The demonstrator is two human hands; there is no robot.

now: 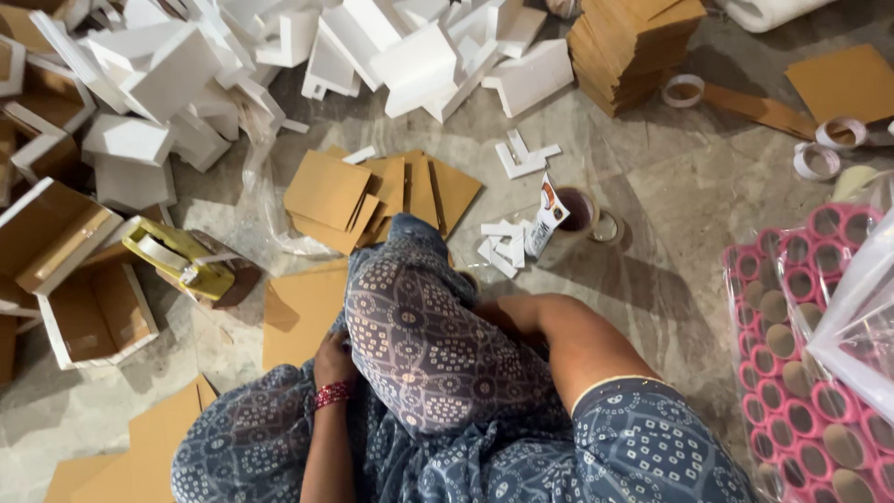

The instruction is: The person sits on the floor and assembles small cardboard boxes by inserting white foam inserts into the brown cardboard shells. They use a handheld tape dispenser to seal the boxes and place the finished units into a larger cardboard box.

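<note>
Touching cardboard sheet [298,312] — left hand [333,359]

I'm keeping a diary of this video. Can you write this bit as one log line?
left hand: on cardboard sheet | right hand: hidden behind knee | nearby: tape dispenser, foam pieces

Packing workshop floor — foam corners [419,56], cardboard sheets [326,191], tape dispenser [182,256].

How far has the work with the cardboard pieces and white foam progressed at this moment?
Done: one open box with a white rim stands finished. In hand: the left hand touches a flat cardboard sheet; the right hand is hidden behind the knee. Left: a heap of white foam corner pieces, loose cardboard squares and a tall cardboard stack.
</note>
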